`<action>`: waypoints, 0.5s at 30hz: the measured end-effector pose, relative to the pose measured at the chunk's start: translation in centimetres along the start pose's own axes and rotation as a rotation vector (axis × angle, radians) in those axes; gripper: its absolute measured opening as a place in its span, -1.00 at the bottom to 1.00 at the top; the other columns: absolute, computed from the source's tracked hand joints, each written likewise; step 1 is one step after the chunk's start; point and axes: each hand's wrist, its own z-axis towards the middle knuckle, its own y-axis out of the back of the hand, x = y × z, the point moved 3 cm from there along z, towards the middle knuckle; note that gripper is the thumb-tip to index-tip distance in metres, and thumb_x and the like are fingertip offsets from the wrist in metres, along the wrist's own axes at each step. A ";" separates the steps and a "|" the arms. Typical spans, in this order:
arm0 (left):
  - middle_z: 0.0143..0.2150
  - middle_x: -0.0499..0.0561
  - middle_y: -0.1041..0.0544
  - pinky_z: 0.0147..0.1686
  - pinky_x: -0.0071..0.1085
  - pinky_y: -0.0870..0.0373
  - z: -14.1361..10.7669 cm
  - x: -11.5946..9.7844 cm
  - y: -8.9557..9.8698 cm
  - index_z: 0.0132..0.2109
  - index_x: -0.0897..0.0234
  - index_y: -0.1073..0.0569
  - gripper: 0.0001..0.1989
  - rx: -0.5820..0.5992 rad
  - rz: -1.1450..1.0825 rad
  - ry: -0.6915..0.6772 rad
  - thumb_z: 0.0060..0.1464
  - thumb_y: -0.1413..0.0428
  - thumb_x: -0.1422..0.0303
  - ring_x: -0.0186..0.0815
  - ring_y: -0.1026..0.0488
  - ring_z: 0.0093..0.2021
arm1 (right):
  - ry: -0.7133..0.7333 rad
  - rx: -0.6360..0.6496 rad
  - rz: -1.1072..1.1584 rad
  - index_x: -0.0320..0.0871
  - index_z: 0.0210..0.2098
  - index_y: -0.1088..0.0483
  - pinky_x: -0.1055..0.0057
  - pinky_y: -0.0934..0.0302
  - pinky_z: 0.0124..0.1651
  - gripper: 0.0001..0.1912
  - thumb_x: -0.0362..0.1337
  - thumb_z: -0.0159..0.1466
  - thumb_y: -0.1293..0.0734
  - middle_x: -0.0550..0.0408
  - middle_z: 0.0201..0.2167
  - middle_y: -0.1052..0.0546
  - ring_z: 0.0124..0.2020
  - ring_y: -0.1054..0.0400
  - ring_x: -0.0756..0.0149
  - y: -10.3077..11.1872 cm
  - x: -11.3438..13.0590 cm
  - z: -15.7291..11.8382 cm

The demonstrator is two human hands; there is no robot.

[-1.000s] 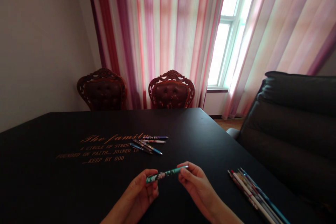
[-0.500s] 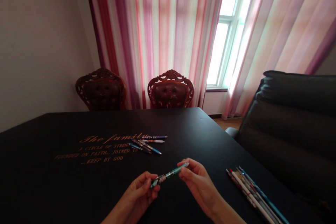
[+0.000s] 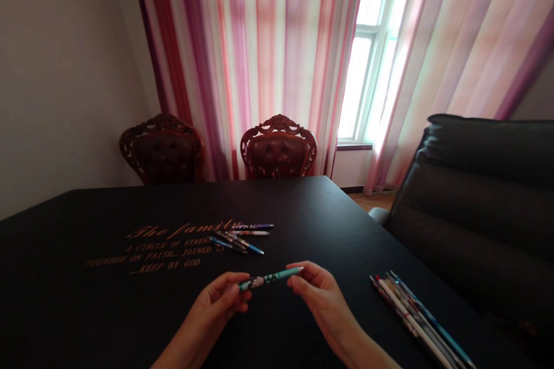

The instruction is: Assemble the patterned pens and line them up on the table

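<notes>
Over black table, teal patterned pen, pinched between left hand and right hand

We see a black table bearing gold printed lettering and 2 lots of patterned pens: a loose cluster of pens just beside the lettering, and a side-by-side bunch of pens near the right edge.

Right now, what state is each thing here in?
Teal patterned pen: held between both hands.
Left hand: gripping the pen's patterned end.
Right hand: pinching its plain teal end.
Scattered pens: lying loose, crossing one another.
Bunched pens: lying close together, side by side.
Striped curtains: drawn, daylight showing through.
</notes>
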 end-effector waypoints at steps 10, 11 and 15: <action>-0.44 -0.01 -0.58 -0.38 -0.48 -0.32 0.2 -1.0 0.7 -0.26 0.30 -0.61 -0.70 -0.133 0.193 -0.077 -0.14 -0.35 0.22 -0.37 -0.41 -0.45 | 0.171 -0.109 -0.293 -0.14 -0.35 -0.47 0.44 -0.17 -0.25 -0.76 -0.12 0.12 -0.47 0.17 -0.43 -0.48 -0.35 -0.30 0.34 2.2 2.4 0.3; -0.44 -0.01 -0.58 -0.38 -0.48 -0.32 0.2 -1.0 0.7 -0.26 0.30 -0.60 -0.71 -0.131 0.200 -0.081 -0.14 -0.35 0.22 -0.37 -0.41 -0.44 | 0.166 -0.101 -0.301 -0.14 -0.33 -0.48 0.42 -0.19 -0.22 -0.76 -0.12 0.11 -0.48 0.15 -0.41 -0.50 -0.32 -0.33 0.32 2.2 2.5 0.3; -0.44 -0.01 -0.58 -0.38 -0.48 -0.31 0.3 -0.6 0.9 -0.26 0.31 -0.60 -0.74 -0.109 0.212 -0.097 -0.10 -0.34 0.25 -0.36 -0.41 -0.44 | 0.166 -0.044 -0.344 -0.14 -0.33 -0.50 0.37 -0.22 -0.18 -0.77 -0.14 0.11 -0.48 0.11 -0.37 -0.53 -0.28 -0.37 0.25 1.8 2.8 0.1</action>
